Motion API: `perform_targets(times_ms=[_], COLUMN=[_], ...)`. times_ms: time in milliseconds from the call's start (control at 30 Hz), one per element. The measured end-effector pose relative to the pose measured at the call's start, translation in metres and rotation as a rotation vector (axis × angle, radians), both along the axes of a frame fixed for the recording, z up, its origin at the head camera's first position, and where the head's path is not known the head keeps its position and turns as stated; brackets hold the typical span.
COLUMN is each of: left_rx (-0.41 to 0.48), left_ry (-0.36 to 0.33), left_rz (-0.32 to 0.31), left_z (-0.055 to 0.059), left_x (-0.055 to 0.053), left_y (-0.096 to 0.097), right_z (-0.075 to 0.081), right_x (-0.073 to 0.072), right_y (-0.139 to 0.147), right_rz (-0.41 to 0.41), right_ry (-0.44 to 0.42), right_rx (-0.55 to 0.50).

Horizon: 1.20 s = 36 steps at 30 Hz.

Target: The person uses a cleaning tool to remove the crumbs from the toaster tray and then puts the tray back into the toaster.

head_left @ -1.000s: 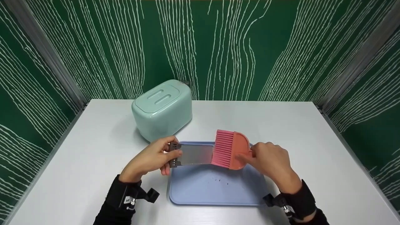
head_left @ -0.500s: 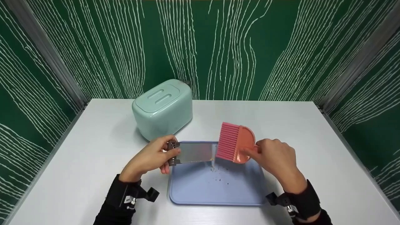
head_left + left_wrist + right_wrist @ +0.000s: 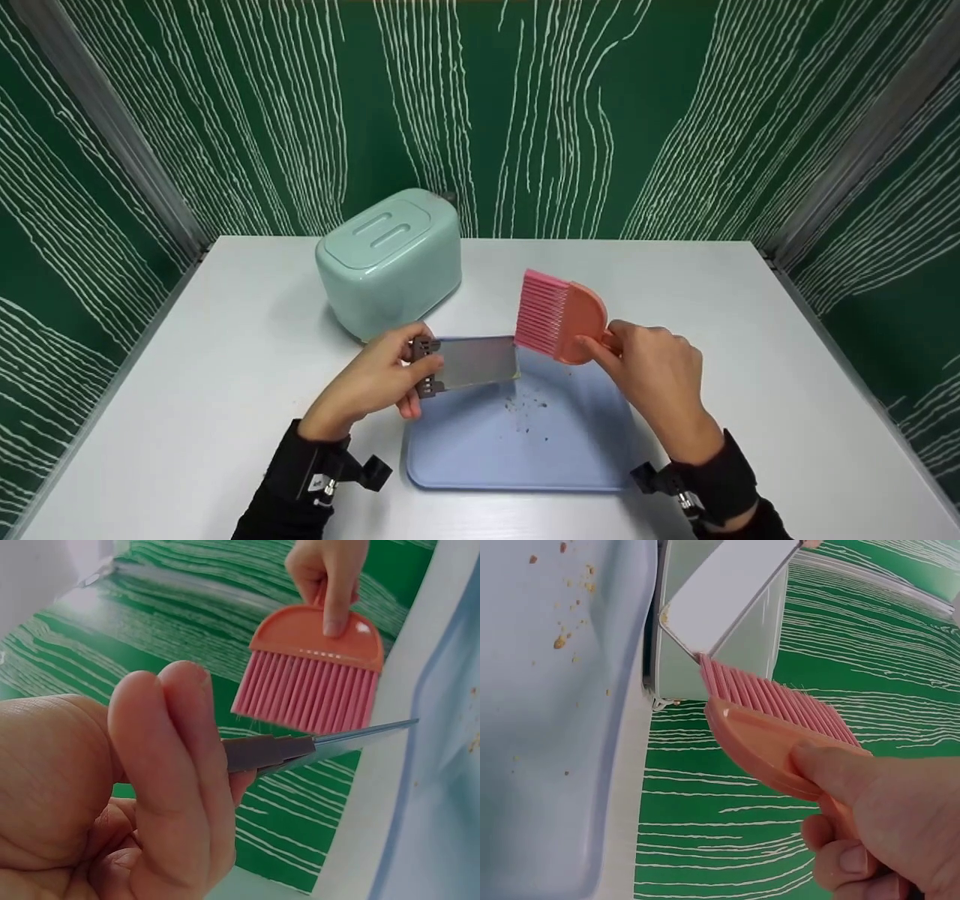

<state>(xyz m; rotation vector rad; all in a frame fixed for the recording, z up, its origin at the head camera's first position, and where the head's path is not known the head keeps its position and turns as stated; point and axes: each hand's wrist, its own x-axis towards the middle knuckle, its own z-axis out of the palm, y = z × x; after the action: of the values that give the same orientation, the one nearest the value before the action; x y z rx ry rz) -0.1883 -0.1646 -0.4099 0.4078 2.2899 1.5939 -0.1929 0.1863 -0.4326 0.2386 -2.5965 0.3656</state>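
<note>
My left hand (image 3: 382, 377) pinches the dark end of a flat metal crumb tray (image 3: 480, 361), thumb on top and fingers below. The tray is held above a light blue tray (image 3: 517, 465), tilted slightly. My right hand (image 3: 658, 375) grips the handle of an orange brush (image 3: 583, 322), its thumb pressed on the brush head. The pink bristles (image 3: 772, 699) point left and meet or nearly meet the far corner of the crumb tray in the right wrist view. Brown and yellowish crumbs (image 3: 525, 405) lie scattered on the blue tray.
A mint-green toaster (image 3: 394, 262) stands on the white table (image 3: 637, 281) behind my left hand. Green walls with white wavy lines (image 3: 660, 112) enclose the back and both sides of the table.
The brush has risen and moved away from me, off the crumb tray's surface. More crumbs lie on the blue tray. The crumb tray has shifted slightly right and tilted.
</note>
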Motion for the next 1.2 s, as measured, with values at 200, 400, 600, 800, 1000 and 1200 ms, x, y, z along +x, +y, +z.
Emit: perform_targets(times_ms=[200, 400, 600, 800, 1000, 1200], left_rx=[0.002, 0.003, 0.003, -0.008, -0.015, -0.025], left_ry=[0.004, -0.001, 0.003, -0.003, -0.002, 0.008], left_rz=[0.004, 0.007, 0.007, 0.027, 0.030, 0.027], left_z=[0.0018, 0.0028, 0.0034, 0.0045, 0.0049, 0.0056], left_x=[0.0025, 0.0031, 0.0027, 0.0036, 0.0045, 0.0052], left_y=[0.0014, 0.0012, 0.0014, 0.0026, 0.0029, 0.0036], right_z=[-0.0019, -0.0024, -0.0011, 0.0003, 0.0010, 0.0024], right_x=[-0.0011, -0.0002, 0.0018, 0.0039, 0.0063, 0.0073], right_y=[-0.0005, -0.0020, -0.0033, -0.0031, -0.0038, -0.0051], right_rz=[0.005, 0.020, 0.024, 0.028, 0.035, 0.038], right_ry=[0.005, 0.011, -0.033, -0.083, -0.114, -0.154], right_rx=[0.020, 0.029, 0.035, 0.057, 0.093, 0.095])
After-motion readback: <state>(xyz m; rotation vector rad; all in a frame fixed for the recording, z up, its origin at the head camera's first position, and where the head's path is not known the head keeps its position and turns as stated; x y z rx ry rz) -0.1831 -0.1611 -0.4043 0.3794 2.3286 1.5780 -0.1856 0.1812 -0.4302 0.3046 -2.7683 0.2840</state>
